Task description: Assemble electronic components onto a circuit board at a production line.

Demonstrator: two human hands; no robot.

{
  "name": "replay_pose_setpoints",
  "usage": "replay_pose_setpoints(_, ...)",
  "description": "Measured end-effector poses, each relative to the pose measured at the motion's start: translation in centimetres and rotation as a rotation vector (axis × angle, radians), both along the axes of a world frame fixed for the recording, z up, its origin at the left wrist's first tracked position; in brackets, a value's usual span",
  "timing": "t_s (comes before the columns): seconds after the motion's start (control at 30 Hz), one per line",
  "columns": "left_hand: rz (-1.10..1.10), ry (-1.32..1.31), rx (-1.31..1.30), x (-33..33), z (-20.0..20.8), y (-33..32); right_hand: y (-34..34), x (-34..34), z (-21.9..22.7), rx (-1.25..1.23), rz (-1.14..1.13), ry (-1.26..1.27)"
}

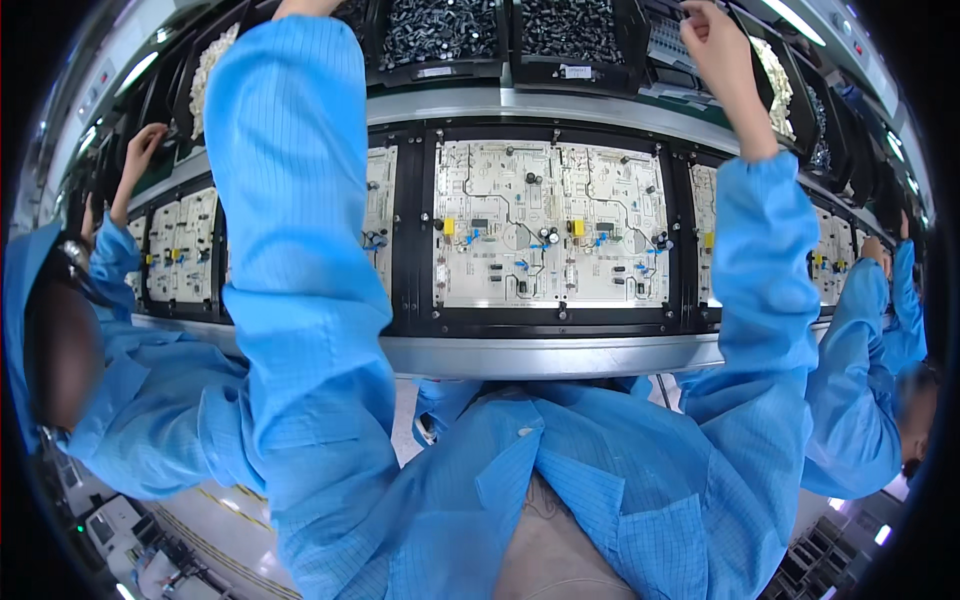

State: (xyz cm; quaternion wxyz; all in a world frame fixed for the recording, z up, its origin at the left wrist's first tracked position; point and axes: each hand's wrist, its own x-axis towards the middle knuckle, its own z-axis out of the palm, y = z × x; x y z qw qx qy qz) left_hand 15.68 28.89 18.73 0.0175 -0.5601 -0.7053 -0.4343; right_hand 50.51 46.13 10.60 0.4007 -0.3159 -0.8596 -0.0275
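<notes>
Both of my arms, in blue sleeves, reach up over a row of circuit boards toward the parts bins. Only the wrist end of my left hand [308, 6] shows at the top edge; its fingers are cut off by the picture. My right hand [716, 45] is raised by the bins at the upper right, with its fingers curled in; whatever they may hold is too small to make out. Below and between my arms lie two white circuit boards [610, 180] side by side in a black frame [550, 318]. They carry yellow, blue and black components. Neither hand touches the boards.
Black bins of small dark parts [440, 35] stand beyond the line, with pale parts [776, 85] in a bin at the right. A metal rail [550, 357] runs along the near edge. Co-workers in blue sit close at left [150, 400] and right [855, 400].
</notes>
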Motion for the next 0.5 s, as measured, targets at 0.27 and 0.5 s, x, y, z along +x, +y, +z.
replay_pose_setpoints(0.27,-0.055,-0.429,-0.379,5.4,-8.3,-7.5,12.3,0.3,-5.7,0.134,-0.105,-0.41)
replay_pose_setpoints(0.5,-0.202,-0.241,-0.49,7.8,-14.8,-12.1,10.0,-0.4,-4.0,-0.034,-0.004,-0.312)
